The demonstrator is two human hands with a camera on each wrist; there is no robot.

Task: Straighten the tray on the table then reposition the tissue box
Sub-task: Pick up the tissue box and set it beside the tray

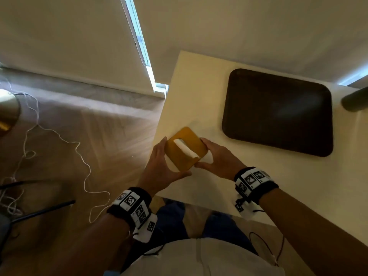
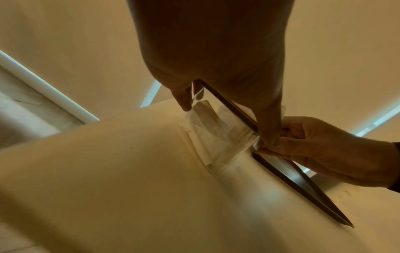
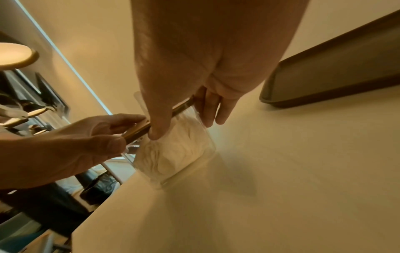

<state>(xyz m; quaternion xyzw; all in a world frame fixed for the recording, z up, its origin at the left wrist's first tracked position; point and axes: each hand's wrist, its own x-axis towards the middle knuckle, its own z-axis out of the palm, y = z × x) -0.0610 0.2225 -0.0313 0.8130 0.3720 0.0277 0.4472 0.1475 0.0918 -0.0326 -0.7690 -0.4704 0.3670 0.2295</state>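
Observation:
A clear tissue box (image 1: 185, 150) with a yellow-brown slotted lid sits near the front left corner of the cream table (image 1: 199, 96). White tissue shows through its wall (image 3: 179, 152). My left hand (image 1: 162, 160) grips the box's left side, fingers on the far edge and thumb at the near corner. From the right, my right hand (image 1: 212, 156) grips the same box (image 2: 214, 137). Whether the box touches the table I cannot tell. The dark brown tray (image 1: 278, 112) lies flat to the right of the box, apart from both hands, empty.
The table's left edge (image 1: 159, 128) runs just beside the box, with wood floor and a loose white cord (image 1: 59, 140) beyond. A dark cylinder (image 1: 354, 100) stands at the table's far right. A curtain (image 1: 239, 26) hangs behind the table.

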